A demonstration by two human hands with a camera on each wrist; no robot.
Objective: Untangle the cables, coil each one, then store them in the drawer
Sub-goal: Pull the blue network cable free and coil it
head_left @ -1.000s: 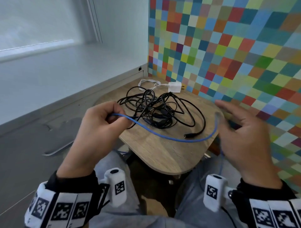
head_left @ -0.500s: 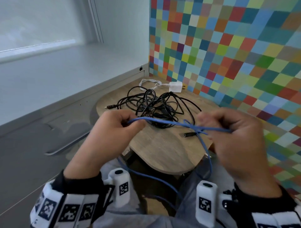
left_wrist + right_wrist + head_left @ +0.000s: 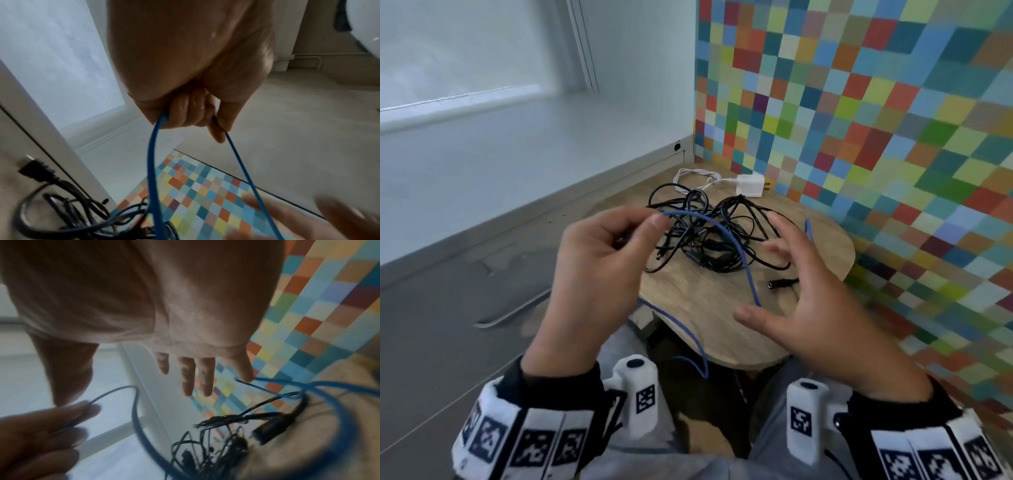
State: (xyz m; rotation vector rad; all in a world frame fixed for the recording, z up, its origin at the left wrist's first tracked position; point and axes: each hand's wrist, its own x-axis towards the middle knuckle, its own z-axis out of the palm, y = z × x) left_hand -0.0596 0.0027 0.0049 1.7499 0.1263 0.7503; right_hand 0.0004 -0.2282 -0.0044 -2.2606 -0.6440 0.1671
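Note:
My left hand [image 3: 619,236] pinches a thin blue cable [image 3: 736,246] above the small wooden table [image 3: 726,329]; in the left wrist view the blue cable [image 3: 152,162] leaves the curled fingers [image 3: 185,112] as a hanging loop. My right hand [image 3: 801,281] hovers to the right, fingers spread, holding nothing; the blue cable passes beside it. A tangle of black cables [image 3: 709,236] lies on the table behind both hands. A white charger [image 3: 750,185] with its white cord sits at the table's far edge. No drawer front can be told for sure.
A multicoloured checkered wall [image 3: 859,137] borders the table on the right. A low grey cabinet with a metal handle [image 3: 513,308] stands left of the table. My grey-trousered knees sit under the table's near edge.
My right hand has let go of the blue cable and spread its fingers. The left hand has lifted its end higher, and the cable now droops in a loop.

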